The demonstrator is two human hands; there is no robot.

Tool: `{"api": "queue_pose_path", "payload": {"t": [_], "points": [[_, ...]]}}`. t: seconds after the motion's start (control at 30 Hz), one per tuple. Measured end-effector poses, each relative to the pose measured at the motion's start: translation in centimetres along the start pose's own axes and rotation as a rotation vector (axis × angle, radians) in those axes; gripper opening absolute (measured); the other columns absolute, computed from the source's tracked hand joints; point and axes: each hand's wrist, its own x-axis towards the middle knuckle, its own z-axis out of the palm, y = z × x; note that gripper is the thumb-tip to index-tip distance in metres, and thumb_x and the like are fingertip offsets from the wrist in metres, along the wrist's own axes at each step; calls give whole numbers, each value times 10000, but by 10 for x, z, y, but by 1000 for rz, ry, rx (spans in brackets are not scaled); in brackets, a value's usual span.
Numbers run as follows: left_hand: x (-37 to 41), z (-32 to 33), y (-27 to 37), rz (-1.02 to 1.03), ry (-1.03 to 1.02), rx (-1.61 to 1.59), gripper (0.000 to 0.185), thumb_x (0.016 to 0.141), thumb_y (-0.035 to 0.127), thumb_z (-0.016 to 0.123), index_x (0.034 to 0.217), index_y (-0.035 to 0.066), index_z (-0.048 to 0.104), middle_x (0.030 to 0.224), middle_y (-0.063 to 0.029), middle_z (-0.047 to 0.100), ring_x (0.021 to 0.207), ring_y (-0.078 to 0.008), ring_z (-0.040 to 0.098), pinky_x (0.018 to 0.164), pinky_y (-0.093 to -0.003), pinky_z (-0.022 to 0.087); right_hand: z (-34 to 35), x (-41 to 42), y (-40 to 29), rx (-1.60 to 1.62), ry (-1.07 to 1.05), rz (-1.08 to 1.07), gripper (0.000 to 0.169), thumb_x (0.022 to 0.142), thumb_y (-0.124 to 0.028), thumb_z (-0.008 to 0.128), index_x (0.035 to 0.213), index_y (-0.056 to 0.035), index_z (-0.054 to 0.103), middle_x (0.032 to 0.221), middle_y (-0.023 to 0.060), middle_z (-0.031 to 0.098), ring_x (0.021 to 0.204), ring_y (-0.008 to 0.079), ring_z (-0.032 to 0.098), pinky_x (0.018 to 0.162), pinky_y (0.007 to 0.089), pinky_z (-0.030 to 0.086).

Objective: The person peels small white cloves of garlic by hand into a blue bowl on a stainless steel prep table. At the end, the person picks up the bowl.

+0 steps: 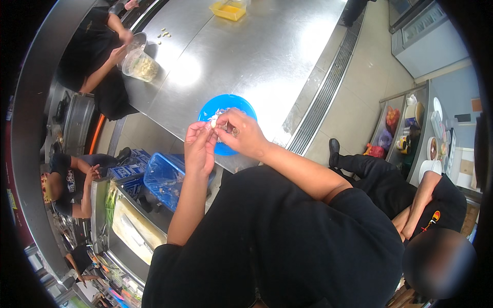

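Observation:
Between the fingertips of both hands is a small pale garlic clove (pixel 213 123), with bits of whitish skin on it. My left hand (pixel 201 144) pinches it from the left, thumb and fingers together. From the right, my right hand (pixel 239 131) grips its upper part with bent fingers. Both hands are over the near side of a round blue plastic basin (pixel 227 101), which stands at the steel table's near edge. Papery garlic skins (pixel 223 111) lie in the basin, partly hidden by my right hand.
On the steel table (pixel 246 54) stand a clear tub of peeled cloves (pixel 142 68), several loose cloves (pixel 165 34) and a yellow container (pixel 229 10). A co-worker's hands (pixel 120 54) are by the tub. Below left are a blue lined bin (pixel 163 179) and a knife (pixel 132 230) on a cutting board (pixel 123 211).

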Motion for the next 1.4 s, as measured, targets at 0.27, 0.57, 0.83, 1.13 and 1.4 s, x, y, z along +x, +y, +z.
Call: {"api": "queue_pose_path", "payload": {"t": [0.27, 0.57, 0.83, 1.13, 1.4], "points": [[-2, 4, 3, 51, 0, 42, 160, 1043, -33, 687, 1160, 57, 625, 1177, -96, 713, 1101, -168, 705, 1001, -323, 598, -1, 6, -6, -24, -23, 3, 163, 935, -129, 779, 1066, -80, 697, 957, 88, 660, 754, 246, 658, 676, 387, 531], [1, 0, -2, 73, 10, 50, 152, 1046, -15, 688, 1153, 73, 627, 1142, -80, 730, 1053, -150, 707, 984, -312, 598, 1, 5, 3, -229, -95, -222, 74, 950, -112, 736, 987, -73, 685, 994, 122, 653, 874, 346, 677, 754, 437, 542], [4, -9, 2, -52, -19, -49, 123, 1076, 46, 666, 1178, 96, 620, 1154, -91, 737, 1109, -189, 721, 1013, -366, 602, -8, -3, -3, -21, 3, 57, 79, 951, -137, 756, 989, -71, 733, 913, 113, 681, 804, 297, 682, 707, 415, 539], [2, 5, -2, -78, -15, 23, 147, 1053, 18, 682, 1160, 102, 627, 1128, -70, 734, 1045, -167, 712, 943, -355, 585, 9, 1, 9, -170, 121, -207, 81, 955, -134, 749, 965, -54, 739, 906, 125, 667, 869, 347, 665, 766, 453, 529], [91, -25, 105, 492, 151, 148, 190, 974, -27, 748, 1108, 57, 642, 1070, -61, 711, 965, -184, 703, 910, -339, 588, -9, -12, 19, -235, 127, -1, 184, 997, -153, 718, 856, -46, 668, 859, 133, 638, 811, 368, 646, 744, 470, 512]]}}
